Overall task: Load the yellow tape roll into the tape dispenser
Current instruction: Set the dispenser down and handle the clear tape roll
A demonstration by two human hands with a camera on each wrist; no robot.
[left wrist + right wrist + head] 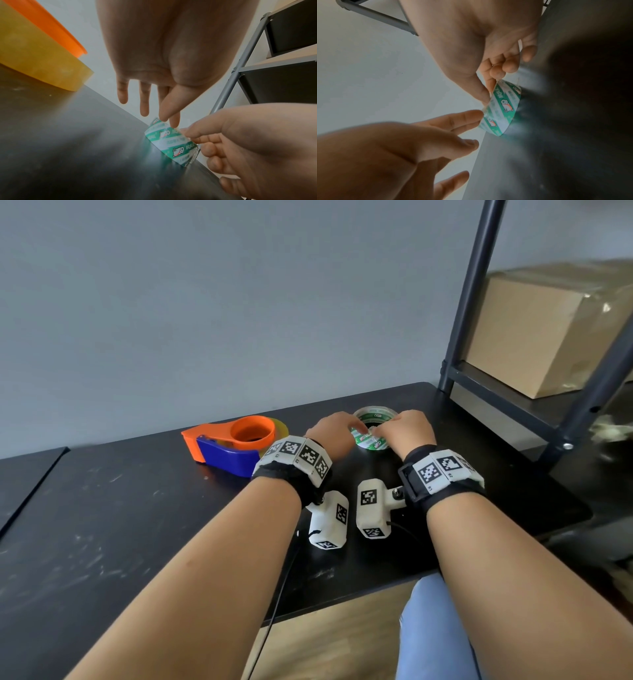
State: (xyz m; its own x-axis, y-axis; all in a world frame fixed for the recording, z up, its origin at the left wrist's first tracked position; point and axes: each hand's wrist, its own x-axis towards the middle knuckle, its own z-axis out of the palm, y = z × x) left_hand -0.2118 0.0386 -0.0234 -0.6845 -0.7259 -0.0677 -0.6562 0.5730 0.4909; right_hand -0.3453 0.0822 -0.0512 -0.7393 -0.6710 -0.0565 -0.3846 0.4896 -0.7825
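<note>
The orange and blue tape dispenser [227,445] lies on the black table [102,525], left of my hands. The yellow tape roll [283,427] shows at its round end, under the orange rim [51,29]; in the left wrist view this yellow roll [42,63] fills the upper left. A green and white printed tape roll [375,440] lies flat further right. My left hand [356,428] touches that roll's rim [169,136] with straight fingers, thumb apart. My right hand [378,433] pinches the rim [501,108] between thumb and forefinger, other fingers curled.
A dark metal shelf rack [479,302] stands at the right back corner with a cardboard box [548,330] on its shelf. The table's front edge [342,601] runs just under my forearms. A seam to another dark tabletop [30,474] lies at the far left.
</note>
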